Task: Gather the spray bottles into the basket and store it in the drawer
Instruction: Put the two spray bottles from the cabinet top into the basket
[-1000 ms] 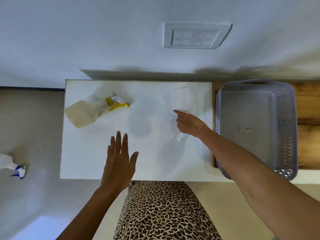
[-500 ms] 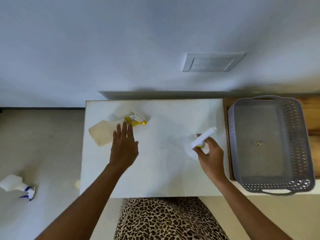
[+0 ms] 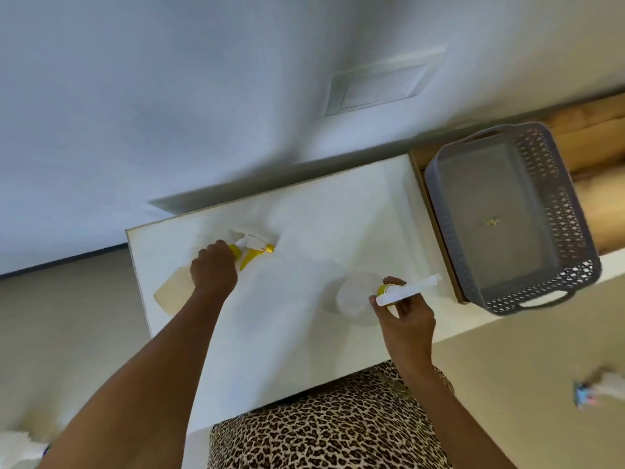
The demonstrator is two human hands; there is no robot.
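Observation:
A cream spray bottle (image 3: 172, 289) with a yellow and white trigger head lies on the white table top (image 3: 304, 231). My left hand (image 3: 213, 270) grips its neck. My right hand (image 3: 407, 316) holds a clear spray bottle (image 3: 355, 294) by its white trigger head, upright, near the table's right end. The grey perforated basket (image 3: 561, 204) stands to the right of the table on a wooden surface, with only a small scrap on its floor.
Another spray bottle (image 3: 605, 384) with a blue head lies blurred on the floor at the right. A white bottle (image 3: 20, 448) lies on the floor at the bottom left. A wall plate (image 3: 378, 82) is behind the table. The wooden drawer unit (image 3: 595, 123) is behind the basket.
My left hand has slid forward and closed round the cream bottle's neck. My right hand keeps hold of the clear bottle. The view has tilted and shifted.

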